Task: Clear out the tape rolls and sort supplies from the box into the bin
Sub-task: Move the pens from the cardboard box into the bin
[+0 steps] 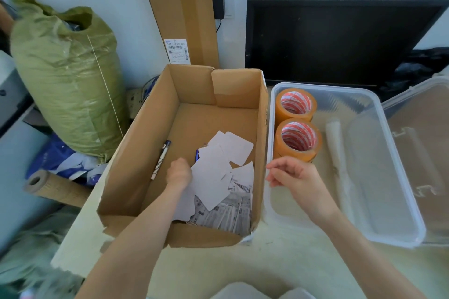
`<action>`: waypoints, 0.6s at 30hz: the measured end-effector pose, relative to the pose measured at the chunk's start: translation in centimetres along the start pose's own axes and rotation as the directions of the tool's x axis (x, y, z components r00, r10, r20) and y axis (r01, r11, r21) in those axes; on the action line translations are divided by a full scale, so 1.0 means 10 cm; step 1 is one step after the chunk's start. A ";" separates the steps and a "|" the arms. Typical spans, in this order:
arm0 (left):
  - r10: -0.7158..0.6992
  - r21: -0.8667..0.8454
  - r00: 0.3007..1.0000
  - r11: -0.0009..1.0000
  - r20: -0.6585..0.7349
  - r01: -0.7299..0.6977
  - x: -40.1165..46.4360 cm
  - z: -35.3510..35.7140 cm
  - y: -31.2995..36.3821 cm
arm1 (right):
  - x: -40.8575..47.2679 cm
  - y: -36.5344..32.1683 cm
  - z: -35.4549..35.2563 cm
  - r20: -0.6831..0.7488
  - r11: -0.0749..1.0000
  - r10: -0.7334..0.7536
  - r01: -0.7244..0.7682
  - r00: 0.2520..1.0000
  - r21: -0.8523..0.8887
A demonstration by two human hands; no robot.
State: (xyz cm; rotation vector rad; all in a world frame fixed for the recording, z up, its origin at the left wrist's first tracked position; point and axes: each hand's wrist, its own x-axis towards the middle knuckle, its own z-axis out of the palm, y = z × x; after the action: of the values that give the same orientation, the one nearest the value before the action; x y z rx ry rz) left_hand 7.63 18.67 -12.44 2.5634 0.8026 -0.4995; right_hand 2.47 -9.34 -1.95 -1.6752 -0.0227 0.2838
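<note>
An open cardboard box (136,153) sits on the table. Inside lie a pile of white cards and printed label sheets (223,177), a striped pen (160,159) and a small blue object (196,155) half under the cards. My left hand (179,172) reaches into the box, fingers curled down at the pile's left edge; what it holds is hidden. To the right stands a clear plastic bin (401,184) with two orange tape rolls (297,139) at its left end and a white paper roll (336,148). My right hand (291,175) hovers over the bin's left rim, fingers loosely curled, holding nothing.
The bin's clear lid (422,143) leans at the far right. A black monitor (340,39) stands behind the bin, a tall flat carton (179,7) behind the box. A green woven sack (68,75) and a cardboard tube (48,187) sit left of the table.
</note>
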 end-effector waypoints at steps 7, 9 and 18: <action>-0.003 -0.013 0.998 1.000 0.069 0.003 -0.01 0.11 0.09 | 0.00 -0.01 0.00 0.006 1.000 0.027 -0.027 1.000 -0.006; 0.024 -0.011 0.997 1.000 0.079 -0.023 -0.01 0.16 0.12 | -0.01 -0.01 0.00 0.001 0.999 0.036 -0.036 0.999 -0.010; 0.066 -0.201 0.969 0.979 0.240 -0.017 0.08 0.08 0.12 | 0.00 -0.03 -0.01 0.009 0.999 0.052 -0.052 0.999 -0.007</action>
State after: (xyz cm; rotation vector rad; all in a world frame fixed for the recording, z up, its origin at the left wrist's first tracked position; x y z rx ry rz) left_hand 8.82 17.74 -13.16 2.2756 0.6722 -0.6727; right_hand 2.50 -9.40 -1.67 -1.6834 0.0130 0.3312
